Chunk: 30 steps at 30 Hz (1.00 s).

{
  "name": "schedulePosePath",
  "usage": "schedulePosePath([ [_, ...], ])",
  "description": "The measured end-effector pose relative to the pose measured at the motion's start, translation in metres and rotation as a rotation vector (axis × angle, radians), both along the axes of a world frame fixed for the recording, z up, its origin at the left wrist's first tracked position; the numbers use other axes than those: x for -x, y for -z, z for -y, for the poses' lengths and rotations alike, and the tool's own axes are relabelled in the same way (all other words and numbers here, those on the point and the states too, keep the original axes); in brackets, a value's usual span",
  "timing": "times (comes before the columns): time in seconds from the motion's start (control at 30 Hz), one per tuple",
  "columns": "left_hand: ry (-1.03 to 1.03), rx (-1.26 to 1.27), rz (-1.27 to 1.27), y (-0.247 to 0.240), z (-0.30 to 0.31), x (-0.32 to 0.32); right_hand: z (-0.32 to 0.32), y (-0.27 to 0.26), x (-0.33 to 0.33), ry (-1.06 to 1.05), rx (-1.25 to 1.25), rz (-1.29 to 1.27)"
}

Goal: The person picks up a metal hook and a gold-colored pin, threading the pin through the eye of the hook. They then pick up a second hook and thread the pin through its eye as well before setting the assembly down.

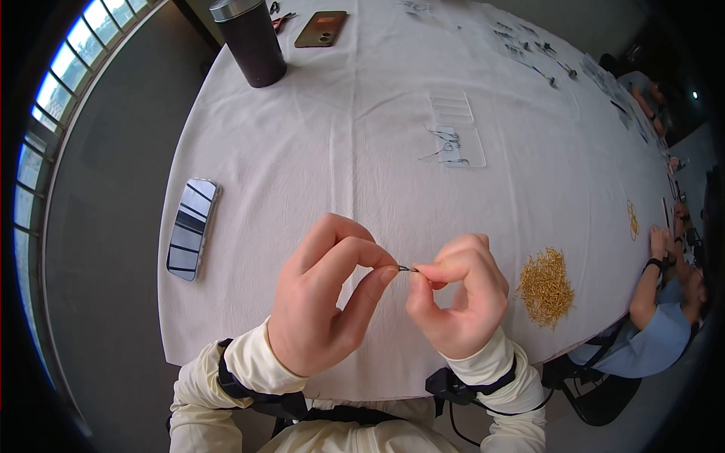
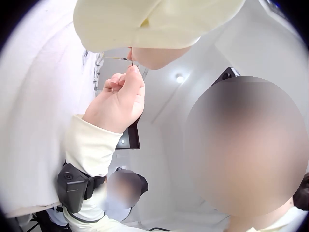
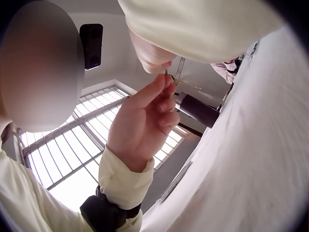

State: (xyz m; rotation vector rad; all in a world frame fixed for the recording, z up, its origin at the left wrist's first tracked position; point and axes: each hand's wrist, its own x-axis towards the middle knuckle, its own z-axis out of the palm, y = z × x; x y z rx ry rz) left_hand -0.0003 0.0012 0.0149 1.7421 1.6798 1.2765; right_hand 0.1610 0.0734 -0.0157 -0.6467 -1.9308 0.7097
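A tiny dark, thin, wire-like piece [image 1: 408,269] spans the short gap between my two hands, low over the cloth. My left hand [image 1: 321,302] pinches its left end between thumb and index finger. Thumb and index finger of my right hand [image 1: 462,298] pinch the other end, with the remaining fingers curled in. Exactly what kind of piece it is I cannot tell. Beyond the hands lies a clear plastic case [image 1: 451,107] with several dark curved wire pieces [image 1: 448,145] on its near part. Just right of my right hand is a pile of small gold pieces [image 1: 545,288].
A white cloth covers the table [image 1: 257,151]. A phone [image 1: 193,229] lies near the left edge, with a dark tumbler [image 1: 253,45] and another phone [image 1: 321,29] farther back. Gold loops [image 1: 633,220] lie at the right, near another person [image 1: 649,325].
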Motion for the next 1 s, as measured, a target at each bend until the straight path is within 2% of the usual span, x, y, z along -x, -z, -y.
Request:
schedulePosePath([
  [0.1,-0.005,-0.014,-0.028,0.0011,-0.0001,-0.0007,-0.0005,0.0001,-0.0011,0.023,-0.047,0.035],
  [0.17,-0.036,-0.024,0.006,0.0041,-0.0009,-0.0013,-0.0013,0.0003,-0.0013,0.050,-0.224,0.072],
  [0.27,-0.043,-0.007,0.051,0.0029,-0.0003,-0.0031,0.0002,-0.0022,-0.0010,0.088,-0.322,0.102],
  [0.4,-0.002,0.110,0.152,-0.0011,0.0014,0.0008,0.0007,-0.0022,-0.0011,0.072,-0.284,0.059],
  [0.47,0.044,0.195,0.444,0.0060,0.0007,0.0042,0.0007,-0.0019,-0.0011,-0.017,-0.004,-0.023],
  [0.5,0.044,0.195,0.444,0.0062,0.0007,0.0038,0.0004,-0.0023,-0.0006,-0.018,-0.005,-0.023],
  [0.57,0.049,0.256,0.609,0.0066,0.0009,0.0027,-0.0009,-0.0033,0.0007,-0.067,0.184,-0.073],
  [0.7,0.094,0.365,0.611,-0.0004,0.0026,0.0062,-0.0025,0.0009,0.0016,-0.154,0.314,-0.103],
  [0.77,0.074,0.330,0.538,0.0006,0.0031,0.0061,-0.0026,0.0048,0.0035,-0.269,0.509,-0.188],
  [0.8,0.072,0.329,0.538,0.0008,0.0029,0.0061,-0.0020,0.0030,0.0048,-0.272,0.509,-0.188],
  [0.87,0.039,0.223,0.391,0.0011,0.0021,0.0058,-0.0002,-0.0023,0.0071,-0.405,0.735,-0.285],
  [1.0,-0.002,0.173,0.337,0.0022,0.0020,0.0041,0.0003,-0.0012,0.0026,-0.437,0.826,-0.276],
])
